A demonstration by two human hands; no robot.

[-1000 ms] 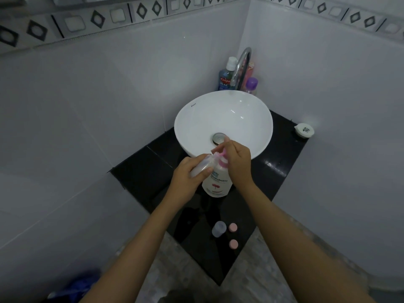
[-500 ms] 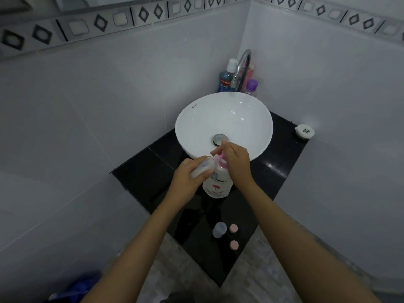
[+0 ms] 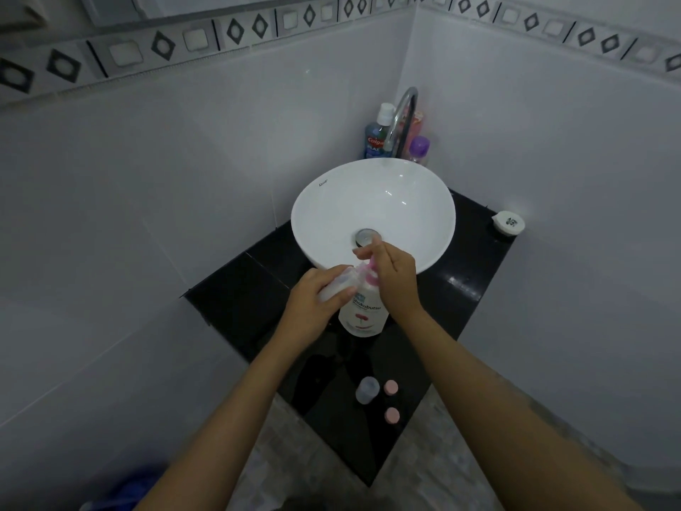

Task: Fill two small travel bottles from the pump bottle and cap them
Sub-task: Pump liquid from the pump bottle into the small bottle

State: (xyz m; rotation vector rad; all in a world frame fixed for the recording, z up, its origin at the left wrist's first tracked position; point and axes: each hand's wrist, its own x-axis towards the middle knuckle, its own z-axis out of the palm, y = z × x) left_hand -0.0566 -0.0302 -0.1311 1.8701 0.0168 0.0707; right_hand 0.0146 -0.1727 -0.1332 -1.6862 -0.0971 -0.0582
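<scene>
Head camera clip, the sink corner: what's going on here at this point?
A person is filling a small travel bottle from a white pump bottle that stands on the black counter in front of the basin. The left hand tilts the travel bottle up to the pink pump spout, while the right hand rests on the pump head. The second travel bottle stands uncapped nearer the person, with two pink caps loose beside it. Nothing is capped yet.
</scene>
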